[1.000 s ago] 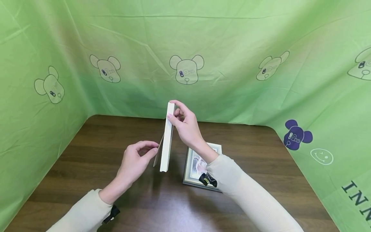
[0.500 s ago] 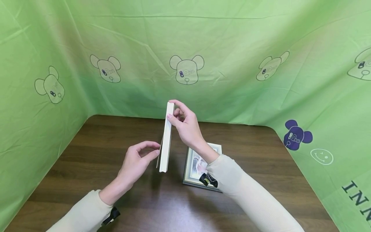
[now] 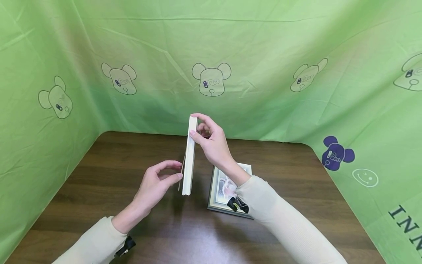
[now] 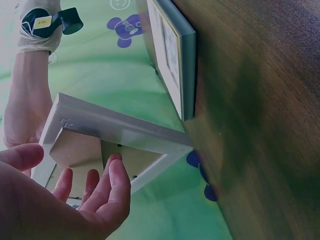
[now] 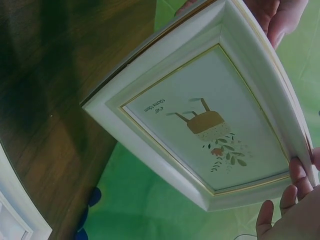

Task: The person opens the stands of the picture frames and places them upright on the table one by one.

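Observation:
A white picture frame (image 3: 189, 161) is held up on edge above the table. My right hand (image 3: 213, 145) grips it at its upper end, thumb on the near edge and forefinger over the top. Its front, in the right wrist view, has a gold inner line and a plant-pot picture (image 5: 207, 125). On its back, a thin brown stand (image 4: 77, 150) leans slightly out from the frame. My left hand (image 3: 151, 187) is at this stand, with thumb and forefinger apart and fingertips close to or touching it. The left wrist view shows those fingers loosely bent, not pinching.
A second picture frame (image 3: 217, 187), grey-edged with a pinkish picture, lies face up on the brown wooden table (image 3: 108, 172), partly under my right forearm. Green printed cloth (image 3: 148, 44) hangs behind and at both sides. Black cameras (image 3: 237, 204) are strapped at my wrists.
The stand has swung in closer to the frame's back. My left thumb and forefinger have spread apart and moved slightly right. My right hand keeps its grip, nearly still.

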A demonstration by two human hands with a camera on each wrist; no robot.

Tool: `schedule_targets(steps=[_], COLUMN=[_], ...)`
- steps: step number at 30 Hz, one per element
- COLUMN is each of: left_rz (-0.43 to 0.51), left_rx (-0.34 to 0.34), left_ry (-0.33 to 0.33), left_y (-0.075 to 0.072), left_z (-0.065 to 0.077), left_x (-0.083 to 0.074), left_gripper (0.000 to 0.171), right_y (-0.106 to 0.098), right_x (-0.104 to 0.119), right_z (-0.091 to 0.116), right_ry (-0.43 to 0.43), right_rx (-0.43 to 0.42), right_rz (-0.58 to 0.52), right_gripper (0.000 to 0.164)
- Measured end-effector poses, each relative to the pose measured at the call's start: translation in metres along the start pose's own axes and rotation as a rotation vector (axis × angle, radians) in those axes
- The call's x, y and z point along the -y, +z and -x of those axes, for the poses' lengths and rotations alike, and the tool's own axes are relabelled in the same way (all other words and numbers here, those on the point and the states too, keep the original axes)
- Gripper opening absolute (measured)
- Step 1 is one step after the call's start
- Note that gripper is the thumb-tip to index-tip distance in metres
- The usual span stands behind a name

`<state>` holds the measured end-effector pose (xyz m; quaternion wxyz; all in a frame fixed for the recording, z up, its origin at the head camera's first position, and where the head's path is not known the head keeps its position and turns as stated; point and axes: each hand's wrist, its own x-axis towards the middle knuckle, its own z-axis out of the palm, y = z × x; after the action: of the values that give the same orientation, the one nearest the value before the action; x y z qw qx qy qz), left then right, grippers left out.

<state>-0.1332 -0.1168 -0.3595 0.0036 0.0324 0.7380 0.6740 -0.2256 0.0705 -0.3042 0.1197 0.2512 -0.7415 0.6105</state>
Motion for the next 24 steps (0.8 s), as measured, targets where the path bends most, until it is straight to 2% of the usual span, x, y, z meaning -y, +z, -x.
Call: schedule_targets(steps=[24], left_rz=[0.033], left_rx=[0.062], left_ry=[-0.048], left_y=[-0.0008], left_z=[-0.0006], left_x=[0.0059], left_gripper=[0.039], right_y=[-0.0042], right_x=[0.0007], right_z=[0.0013], right_ry=[-0.007], right_rx=[0.003], right_rz=[-0.032], right_gripper=[0.043])
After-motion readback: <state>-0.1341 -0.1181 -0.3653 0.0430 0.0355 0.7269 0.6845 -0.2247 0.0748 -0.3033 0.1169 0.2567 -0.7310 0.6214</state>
